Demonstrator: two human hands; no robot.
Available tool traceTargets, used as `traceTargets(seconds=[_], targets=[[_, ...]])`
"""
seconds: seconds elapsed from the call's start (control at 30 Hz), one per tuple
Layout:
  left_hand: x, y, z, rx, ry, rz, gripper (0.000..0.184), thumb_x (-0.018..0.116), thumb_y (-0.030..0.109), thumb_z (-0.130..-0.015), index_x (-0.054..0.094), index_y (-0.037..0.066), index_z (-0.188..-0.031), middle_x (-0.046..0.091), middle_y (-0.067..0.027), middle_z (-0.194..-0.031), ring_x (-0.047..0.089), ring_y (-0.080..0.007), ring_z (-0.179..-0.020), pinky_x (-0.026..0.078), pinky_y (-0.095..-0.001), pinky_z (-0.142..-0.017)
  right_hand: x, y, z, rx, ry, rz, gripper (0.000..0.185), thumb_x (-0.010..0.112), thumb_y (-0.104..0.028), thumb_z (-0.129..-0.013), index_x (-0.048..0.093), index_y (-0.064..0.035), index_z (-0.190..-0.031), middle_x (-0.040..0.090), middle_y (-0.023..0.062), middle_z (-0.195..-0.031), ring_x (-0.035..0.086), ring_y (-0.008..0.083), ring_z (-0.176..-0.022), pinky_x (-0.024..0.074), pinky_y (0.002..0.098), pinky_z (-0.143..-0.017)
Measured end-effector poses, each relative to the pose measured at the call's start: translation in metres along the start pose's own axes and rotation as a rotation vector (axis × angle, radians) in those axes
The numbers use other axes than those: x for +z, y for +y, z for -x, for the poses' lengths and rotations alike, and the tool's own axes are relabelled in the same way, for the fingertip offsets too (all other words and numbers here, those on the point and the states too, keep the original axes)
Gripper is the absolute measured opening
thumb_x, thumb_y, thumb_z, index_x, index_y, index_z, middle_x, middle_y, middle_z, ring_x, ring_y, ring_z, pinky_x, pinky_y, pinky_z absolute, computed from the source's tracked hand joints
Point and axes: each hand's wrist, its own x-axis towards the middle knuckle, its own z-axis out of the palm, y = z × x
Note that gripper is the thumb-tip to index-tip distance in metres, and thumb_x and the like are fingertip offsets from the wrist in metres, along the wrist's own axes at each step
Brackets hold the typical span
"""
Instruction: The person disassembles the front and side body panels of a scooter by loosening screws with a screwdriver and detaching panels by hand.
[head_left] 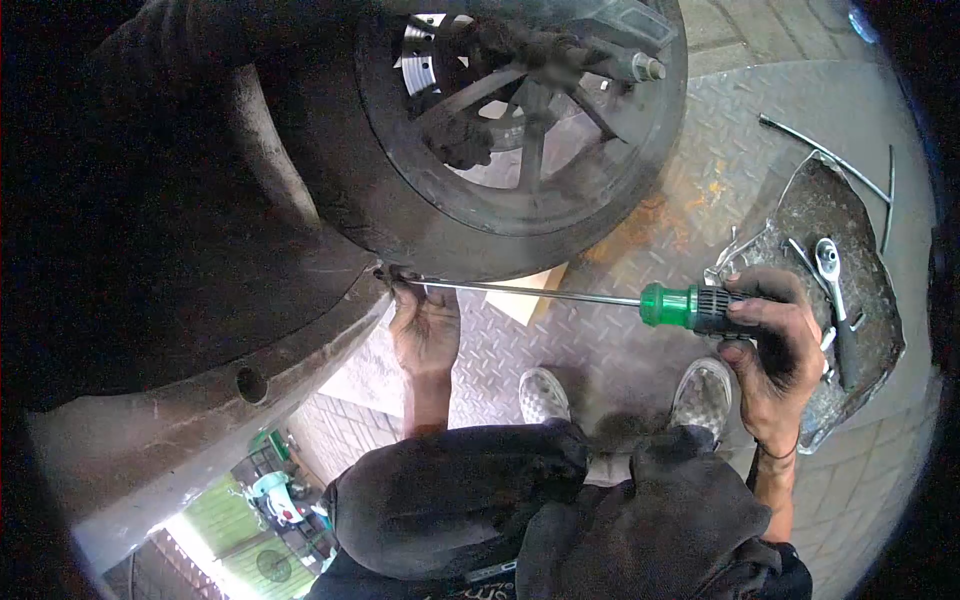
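Observation:
A long screwdriver (pixel 545 291) with a green and black handle lies nearly level across the view. My right hand (pixel 775 340) is closed round the handle, thumb and fingers on its black end. The shaft runs left to the edge of a dusty dark body panel (pixel 300 330), beside the tyre. Under the shaft's far end is my left hand (pixel 427 325), palm showing, its darkened fingertips bent together at the panel's corner. Whatever sits between those fingertips, and the screwdriver's tip itself, I cannot make out.
A wheel (pixel 535 130) with its tyre stands just above the shaft. To the right, a crumpled metal tray (pixel 870 290) holds a ratchet (pixel 830 270) and other tools. Thin bars (pixel 830 155) lie beyond it. My checkered shoes (pixel 545 395) rest on a tread-plate floor (pixel 620 350).

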Motion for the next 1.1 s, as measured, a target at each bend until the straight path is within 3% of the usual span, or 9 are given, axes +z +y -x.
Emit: traceTargets(seconds=[0.2,0.33,0.43,0.5,0.57,0.6,0.8,1.0,1.1], targets=[[0.017,-0.009,-0.003,0.107,0.108,-0.023,0.024,0.057,0.017,-0.098,0.07,0.013,-0.119,0.068,-0.0064,-0.123,0.064,-0.0188,-0.107,0.052,-0.0356,-0.096,-0.01,-0.017,-0.013,0.059,-0.074,0.13,0.05,0.077,-0.042,-0.08,0.065,-0.0002,-0.105,0.068,0.0186,-0.105,0.068,0.0306,-0.092,0.0527,0.0369,-0.079],[-0.002,-0.001,-0.005,0.052,0.093,-0.008,0.023,0.06,0.017,-0.097,0.071,0.014,-0.117,0.07,-0.0055,-0.12,0.065,-0.0167,-0.103,0.053,-0.0343,-0.091,0.0,-0.016,-0.015,0.01,-0.062,-0.086,0.056,0.076,-0.037,-0.082,0.055,0.0012,-0.117,0.058,0.0195,-0.115,0.06,0.0283,-0.103,0.0478,0.0389,-0.088],[0.008,-0.004,-0.004,0.033,-0.009,-0.02,0.022,0.061,0.017,-0.096,0.071,0.014,-0.116,0.07,-0.0054,-0.119,0.065,-0.0159,-0.101,0.054,-0.0332,-0.089,0.006,-0.003,0.005,0.038,0.077,-0.136,0.053,0.077,-0.03,-0.079,0.052,0.0005,-0.114,0.054,0.0183,-0.114,0.055,0.0258,-0.103,0.0459,0.0394,-0.089],[0.011,-0.006,-0.005,0.06,0.037,-0.025,0.021,0.061,0.018,-0.096,0.071,0.015,-0.115,0.071,-0.0049,-0.118,0.065,-0.0154,-0.099,0.054,-0.0328,-0.089,0.014,-0.008,-0.004,0.018,0.098,-0.26,0.05,0.078,-0.025,-0.078,0.05,0.0001,-0.112,0.054,0.0163,-0.107,0.056,0.0243,-0.094,0.0469,0.0377,-0.086],[0.014,-0.009,-0.005,0.085,0.083,-0.03,0.021,0.062,0.018,-0.096,0.072,0.015,-0.115,0.071,-0.0044,-0.116,0.065,-0.0148,-0.098,0.054,-0.0325,-0.088,0.009,-0.015,-0.006,0.171,0.029,-0.091,0.051,0.078,-0.025,-0.078,0.051,0.0001,-0.113,0.055,0.0153,-0.106,0.057,0.0239,-0.09,0.0475,0.0359,-0.082],[0.016,-0.011,-0.006,0.124,0.131,-0.067,0.02,0.062,0.019,-0.096,0.072,0.015,-0.114,0.071,-0.0043,-0.115,0.065,-0.0151,-0.097,0.054,-0.0327,-0.088,0.008,-0.015,-0.013,0.094,0.016,-0.03,0.049,0.076,-0.027,-0.081,0.05,0.0002,-0.113,0.055,0.0146,-0.103,0.057,0.0231,-0.086,0.0474,0.0344,-0.079],[0.003,-0.005,-0.006,0.097,0.175,0.049,0.021,0.062,0.02,-0.097,0.071,0.012,-0.114,0.072,-0.0046,-0.113,0.065,-0.0166,-0.097,0.055,-0.035,-0.087,0.017,-0.024,-0.014,0.089,0.167,-0.2,0.06,0.076,-0.043,-0.083,0.05,0.0009,-0.115,0.055,0.0132,-0.103,0.058,0.0231,-0.09,0.0482,0.0353,-0.08],[-0.005,-0.003,-0.003,0.109,0.127,0.0,0.025,0.061,0.023,-0.097,0.068,0.013,-0.119,0.068,-0.0054,-0.121,0.064,-0.0195,-0.102,0.054,-0.0353,-0.085,0.003,-0.027,-0.021,0.139,-0.046,0.021,0.063,0.074,-0.042,-0.084,0.045,-0.0001,-0.121,0.054,0.0143,-0.101,0.054,0.0245,-0.091,0.0446,0.0356,-0.085],[0.011,-0.015,0.0,0.196,0.186,-0.138,0.033,0.064,0.024,-0.096,0.062,0.011,-0.127,0.065,-0.0062,-0.126,0.065,-0.0228,-0.105,0.053,-0.0362,-0.089,0.011,-0.028,-0.026,0.097,0.019,-0.051,0.063,0.074,-0.043,-0.083,0.046,-0.0001,-0.119,0.055,0.0139,-0.098,0.055,0.024,-0.086,0.0451,0.0358,-0.081]])
